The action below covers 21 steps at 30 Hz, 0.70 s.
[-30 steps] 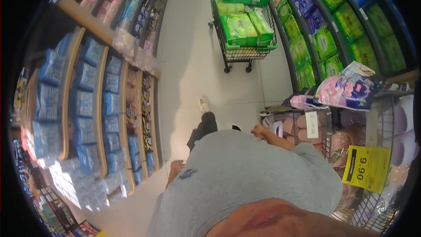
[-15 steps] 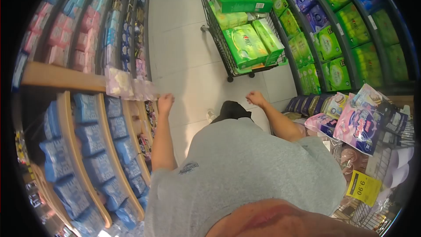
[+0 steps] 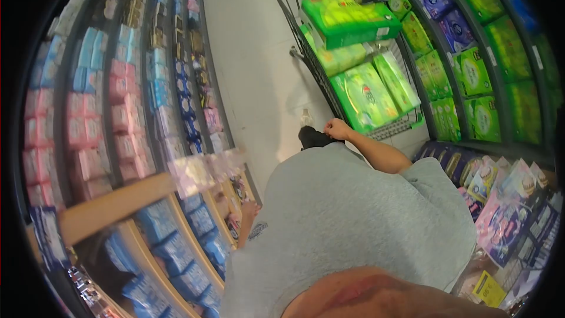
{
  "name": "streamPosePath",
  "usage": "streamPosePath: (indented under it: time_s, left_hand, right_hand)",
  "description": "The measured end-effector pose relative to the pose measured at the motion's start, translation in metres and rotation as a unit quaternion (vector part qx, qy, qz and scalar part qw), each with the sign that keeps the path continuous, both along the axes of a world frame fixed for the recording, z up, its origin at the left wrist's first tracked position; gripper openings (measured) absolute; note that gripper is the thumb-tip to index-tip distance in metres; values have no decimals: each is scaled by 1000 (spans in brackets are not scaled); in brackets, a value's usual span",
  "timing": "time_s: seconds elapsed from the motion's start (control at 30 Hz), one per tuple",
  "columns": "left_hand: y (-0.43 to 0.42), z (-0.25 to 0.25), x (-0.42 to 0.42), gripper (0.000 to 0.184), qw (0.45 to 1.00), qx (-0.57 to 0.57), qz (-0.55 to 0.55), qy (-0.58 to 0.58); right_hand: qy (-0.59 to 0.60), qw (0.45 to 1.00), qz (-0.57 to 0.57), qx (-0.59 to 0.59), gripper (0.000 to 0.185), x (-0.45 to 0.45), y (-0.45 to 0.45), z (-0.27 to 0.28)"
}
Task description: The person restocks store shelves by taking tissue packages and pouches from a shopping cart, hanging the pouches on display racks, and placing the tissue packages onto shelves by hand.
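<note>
Left hand (image 3: 251,209) had dropped back from out front to beside the grey shirt (image 3: 365,200), and the shopping cart (image 3: 398,128) sat closer to the right hand (image 3: 338,130) than half a second earlier.

Right fingers: loosely curled in, nothing visible in them. Cart's near end stood just ahead and to the right of them; contact or gap, couldn't tell. Left fingers: blurred, couldn't tell if spread or curled. Small packs (image 3: 232,225) on a shelf were just left of them, blue bags (image 3: 191,278) farther left and behind.

Cart load, all ahead of the right fingers: flat green pack (image 3: 365,97) nearest, narrow green pack (image 3: 397,82) on its right, top green pack (image 3: 350,20) farthest out, lying crosswise.

Handling, my read: packs were probably light for their bulk, soft, squashy, a bit slippery in that shiny film, not fragile beyond torn wrap. Best hold: flat palms on opposite ends, or one hand underneath; no pinching the film. Cart frame looked stiff and should have rolled easily, maybe swinging off line. Push point: the end bar, likely the handle, well beyond the right fingers. Near rim was the short reach, fine for a pull.
</note>
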<state>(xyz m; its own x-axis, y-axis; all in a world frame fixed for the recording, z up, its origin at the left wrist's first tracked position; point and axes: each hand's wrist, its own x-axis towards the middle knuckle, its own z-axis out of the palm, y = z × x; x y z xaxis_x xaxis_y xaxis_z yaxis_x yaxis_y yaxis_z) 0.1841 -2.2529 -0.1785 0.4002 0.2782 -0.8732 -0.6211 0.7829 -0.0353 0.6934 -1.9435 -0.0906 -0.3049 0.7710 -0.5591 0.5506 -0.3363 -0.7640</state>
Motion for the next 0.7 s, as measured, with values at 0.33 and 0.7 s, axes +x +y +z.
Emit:
streamPosePath:
  time_s: [0.33, 0.7]
  left_hand:
    - [332, 102, 23, 21, 856, 100, -152, 484]
    - [698, 241, 265, 33, 777, 429, -343, 307]
  right_hand:
    - [78, 967, -71, 231, 19, -29, 244, 87]
    - [46, 837, -510, 193, 29, 130, 341, 100]
